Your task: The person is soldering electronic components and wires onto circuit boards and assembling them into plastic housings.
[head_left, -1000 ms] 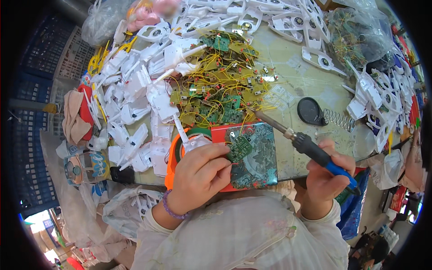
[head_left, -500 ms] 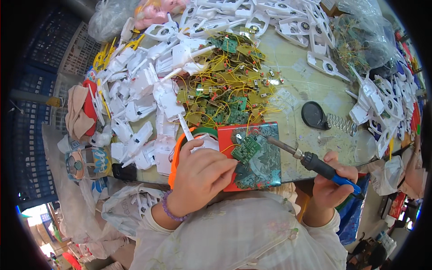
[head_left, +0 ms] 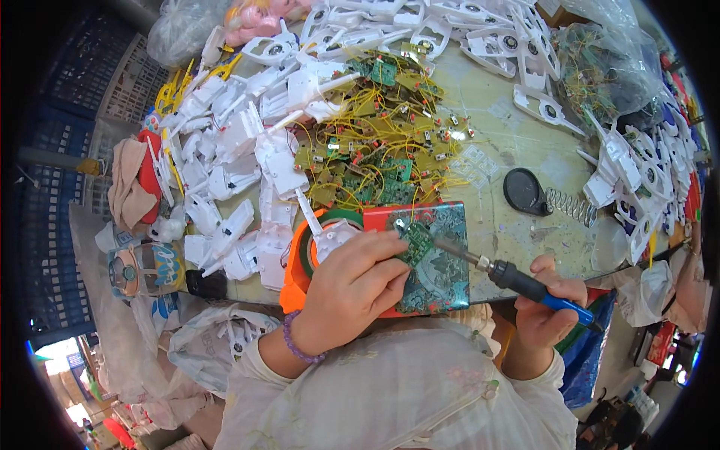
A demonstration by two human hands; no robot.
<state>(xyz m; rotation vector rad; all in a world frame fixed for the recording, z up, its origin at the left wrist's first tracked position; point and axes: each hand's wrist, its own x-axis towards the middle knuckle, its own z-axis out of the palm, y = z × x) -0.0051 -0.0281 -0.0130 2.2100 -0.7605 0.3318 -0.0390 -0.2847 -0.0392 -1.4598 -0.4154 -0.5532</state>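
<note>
A small green circuit board (head_left: 417, 246) rests over a red box with a grey patterned top (head_left: 442, 277). My left hand (head_left: 358, 271) is closed at the board's left edge, its thumb and fingers pinching there; the hand covers that edge. A purple bead bracelet circles the wrist. In my right hand (head_left: 549, 304) is a soldering iron (head_left: 517, 279) with a blue and black handle, its metal tip pointing left at the board's right side. Just left of the box, a white plastic housing (head_left: 334, 236) lies over an orange ring-shaped thing (head_left: 295, 289), partly behind my left hand.
Beyond the box lies a heap of circuit boards with yellow wires (head_left: 382, 142). White plastic housings (head_left: 225, 180) pile up at the left, more white frames (head_left: 510, 45) at the far side. A coiled spring iron holder (head_left: 570, 206) with a black base (head_left: 523, 190) stands right.
My left hand has moved right and slightly up, and the circuit board has shifted a little the same way. The soldering iron has come slightly left, its tip nearer the board.
</note>
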